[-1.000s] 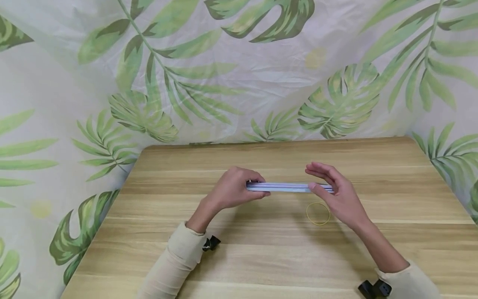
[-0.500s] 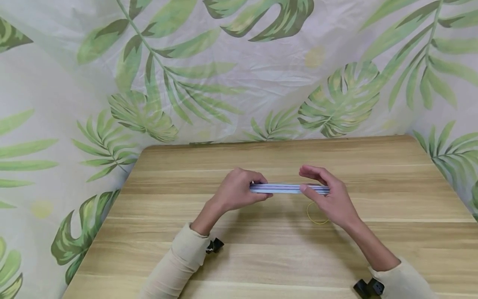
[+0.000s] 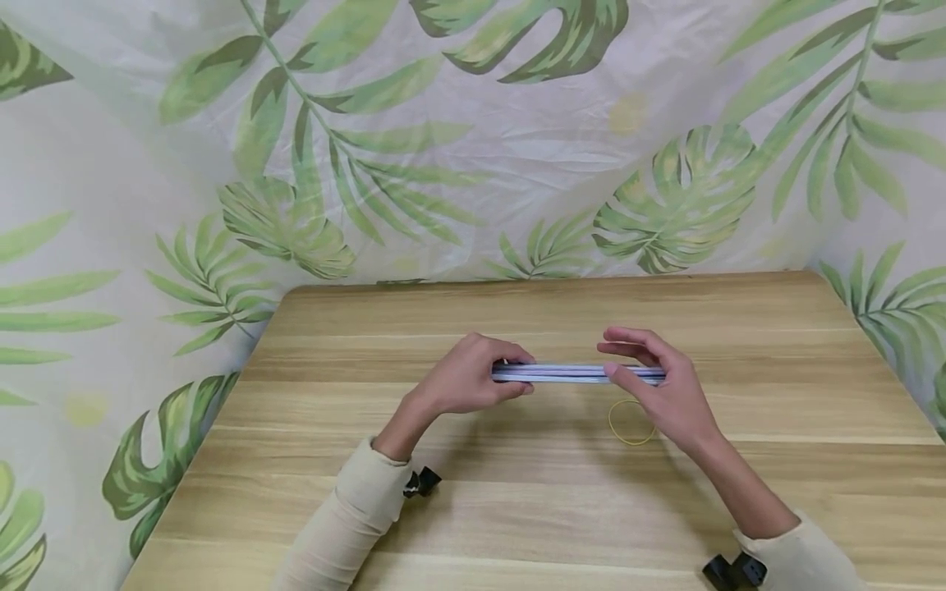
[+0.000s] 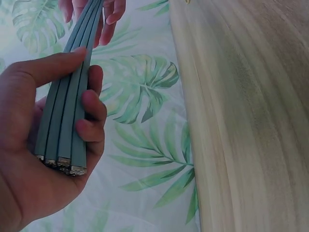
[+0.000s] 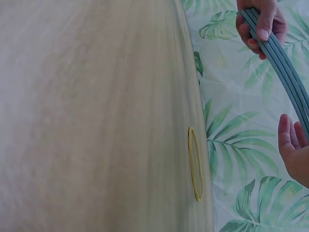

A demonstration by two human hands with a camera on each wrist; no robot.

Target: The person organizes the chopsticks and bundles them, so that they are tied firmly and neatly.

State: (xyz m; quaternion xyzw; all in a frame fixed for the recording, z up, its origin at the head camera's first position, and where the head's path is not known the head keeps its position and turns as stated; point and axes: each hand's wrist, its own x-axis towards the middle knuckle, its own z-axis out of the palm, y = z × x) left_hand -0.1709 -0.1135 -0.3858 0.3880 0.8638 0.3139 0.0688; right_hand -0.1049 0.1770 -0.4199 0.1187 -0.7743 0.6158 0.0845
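My left hand [image 3: 467, 373] grips one end of a bundle of long, slim blue-grey sticks [image 3: 569, 373], held level over the table. In the left wrist view the thumb crosses the front of the sticks [image 4: 63, 116] and the fingers curl round behind; their squared ends show speckled silvery tips. My right hand [image 3: 680, 398] is at the other end of the bundle, its thumb overlapping the sticks and its fingers raised and apart from the thumb. The right wrist view shows those right fingers [image 5: 289, 140] fairly straight beside the sticks.
A yellow rubber band [image 3: 609, 425] lies on the wooden table [image 3: 517, 509], just below the right hand in the head view. Behind the table hangs a pale cloth [image 3: 532, 148] printed with green leaves. A small black camera [image 3: 423, 482] sits by the left cuff.
The right hand shifts slightly left along with the bundle, then back a little to the right. The left hand keeps its grip. The rubber band stays where it was.
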